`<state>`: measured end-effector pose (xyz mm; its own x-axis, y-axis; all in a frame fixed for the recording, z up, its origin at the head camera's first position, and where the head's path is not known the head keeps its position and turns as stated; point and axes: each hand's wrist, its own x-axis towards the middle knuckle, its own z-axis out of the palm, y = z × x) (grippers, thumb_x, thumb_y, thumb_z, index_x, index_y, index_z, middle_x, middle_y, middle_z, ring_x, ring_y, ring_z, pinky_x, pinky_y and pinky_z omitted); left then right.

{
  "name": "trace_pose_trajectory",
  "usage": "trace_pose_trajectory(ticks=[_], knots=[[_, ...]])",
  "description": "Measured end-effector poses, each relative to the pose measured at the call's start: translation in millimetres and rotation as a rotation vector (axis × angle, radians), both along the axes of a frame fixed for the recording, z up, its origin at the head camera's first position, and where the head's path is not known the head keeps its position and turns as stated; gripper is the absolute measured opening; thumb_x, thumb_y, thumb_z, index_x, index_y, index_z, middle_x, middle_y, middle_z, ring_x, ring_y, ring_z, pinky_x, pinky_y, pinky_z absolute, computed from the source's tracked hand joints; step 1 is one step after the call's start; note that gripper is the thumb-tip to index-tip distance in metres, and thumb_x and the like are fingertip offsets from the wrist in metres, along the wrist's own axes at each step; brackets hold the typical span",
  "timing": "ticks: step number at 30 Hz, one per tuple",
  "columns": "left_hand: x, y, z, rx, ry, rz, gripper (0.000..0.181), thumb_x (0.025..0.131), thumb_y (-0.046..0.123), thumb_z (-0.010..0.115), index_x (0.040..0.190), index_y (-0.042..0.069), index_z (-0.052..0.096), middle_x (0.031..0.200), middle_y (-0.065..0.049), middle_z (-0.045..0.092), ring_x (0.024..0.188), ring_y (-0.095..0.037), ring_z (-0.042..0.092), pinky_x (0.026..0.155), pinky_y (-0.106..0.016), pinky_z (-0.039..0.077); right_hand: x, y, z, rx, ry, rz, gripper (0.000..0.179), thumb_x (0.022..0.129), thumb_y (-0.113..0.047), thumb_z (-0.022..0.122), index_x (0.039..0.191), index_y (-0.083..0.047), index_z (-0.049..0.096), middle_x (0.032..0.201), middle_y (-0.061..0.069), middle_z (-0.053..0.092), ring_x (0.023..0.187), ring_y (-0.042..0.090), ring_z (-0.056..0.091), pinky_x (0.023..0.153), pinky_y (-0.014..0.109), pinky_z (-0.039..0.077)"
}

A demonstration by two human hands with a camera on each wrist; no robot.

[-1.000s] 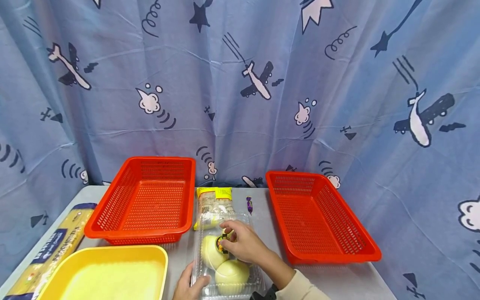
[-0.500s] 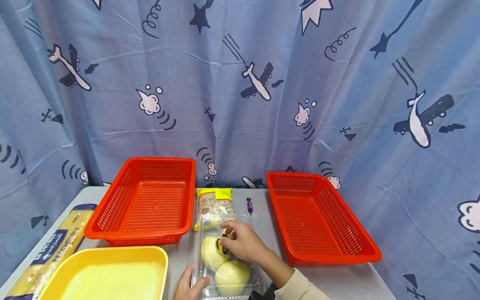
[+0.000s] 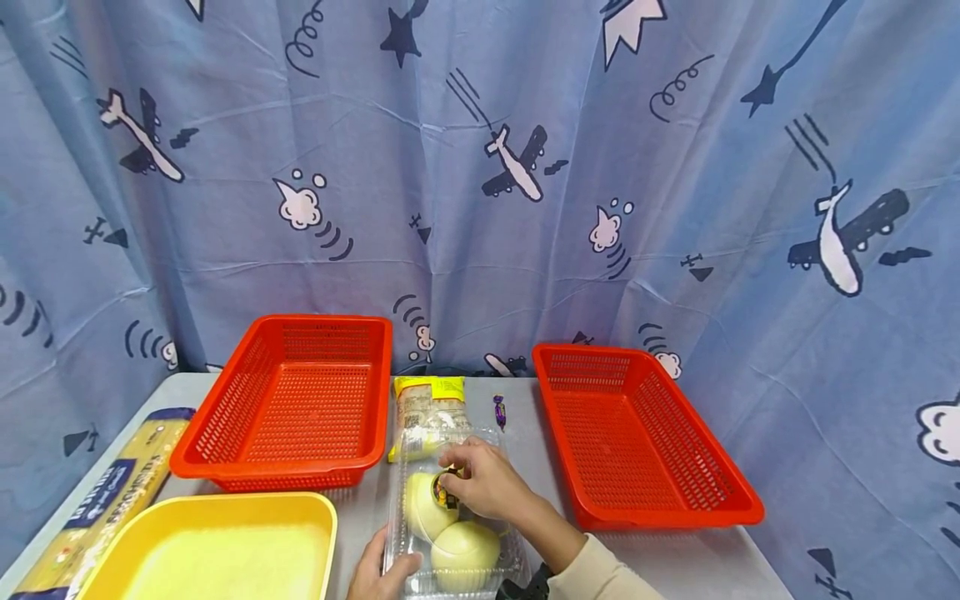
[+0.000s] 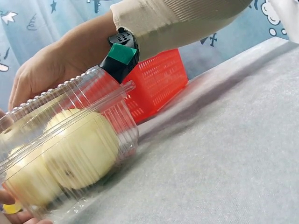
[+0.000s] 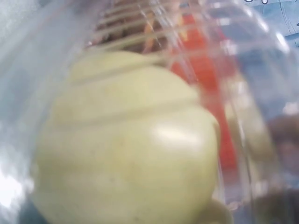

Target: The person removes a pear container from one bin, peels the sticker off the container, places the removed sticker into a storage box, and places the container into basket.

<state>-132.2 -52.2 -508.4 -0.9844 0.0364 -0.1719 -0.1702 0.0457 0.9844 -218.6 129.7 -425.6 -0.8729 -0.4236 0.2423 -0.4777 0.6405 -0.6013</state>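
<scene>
You face a blue curtain (image 3: 450, 208) printed with planes, stars and clouds, hanging in folds behind a light grey table (image 3: 675, 557).

Yellow tub (image 3: 217, 550) cut off below; sticker (image 3: 444, 495) part-hidden.

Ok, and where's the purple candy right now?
In the head view, the purple candy lies on the table just right of centre, near the curtain, between the yellow packet on its left and the right-hand red basket.
</scene>
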Motion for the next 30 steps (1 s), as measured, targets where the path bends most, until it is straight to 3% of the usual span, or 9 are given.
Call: trace_pose_trajectory(ticks=[5, 11, 20, 30], knots=[[-0.3, -0.4, 0.6, 0.004, -0.003, -0.003, 0.071, 0.086, 0.023, 0.063, 0.138, -0.015, 0.033, 0.107, -0.019, 0.061, 0.089, -0.025, 0.059, 0.078, -0.038, 0.048, 0.4, 0.0, -0.4, -0.004, -0.007, -0.005, 0.003, 0.081, -0.01, 0.072, 0.082, -0.013, 0.071, 0.08, -0.004, 0.052, 0.064, 0.005, 0.047, 0.061, 0.025, 0.041], [-0.4, -0.3, 0.9, 0.008, 0.003, 0.003, 0.069, 0.087, 0.022, 0.062, 0.138, -0.016, 0.033, 0.105, -0.018, 0.062, 0.088, -0.026, 0.06, 0.077, -0.037, 0.048, 1.3, 1.3, 0.0, -0.028, -0.018, 0.004, 0.009, 0.082, -0.008, 0.072, 0.078, -0.015, 0.069, 0.081, -0.006, 0.051, 0.058, 0.003, 0.047, 0.059, 0.025, 0.041], [0.5, 0.7, 0.5, 0.041, 0.031, 0.007, 0.068, 0.086, 0.019, 0.062, 0.137, -0.017, 0.033, 0.103, -0.017, 0.062, 0.086, -0.024, 0.06, 0.077, -0.037, 0.049, -0.4, 5.2, 0.6, -0.087, 0.005, 0.011, 0.014, 0.082, 0.001, 0.069, 0.08, -0.013, 0.071, 0.072, -0.011, 0.057, 0.062, 0.007, 0.05, 0.055, 0.023, 0.043], [1.5, 1.4, -1.4, 0.049, 0.041, 0.018, 0.068, 0.085, 0.017, 0.062, 0.137, -0.016, 0.033, 0.101, -0.017, 0.062, 0.085, -0.025, 0.06, 0.074, -0.037, 0.049, 1.6, 12.8, -2.4, -0.211, -0.023, -0.024, 0.007, 0.086, -0.003, 0.069, 0.089, -0.008, 0.073, 0.08, -0.006, 0.067, 0.064, 0.008, 0.055, 0.057, 0.025, 0.048]])
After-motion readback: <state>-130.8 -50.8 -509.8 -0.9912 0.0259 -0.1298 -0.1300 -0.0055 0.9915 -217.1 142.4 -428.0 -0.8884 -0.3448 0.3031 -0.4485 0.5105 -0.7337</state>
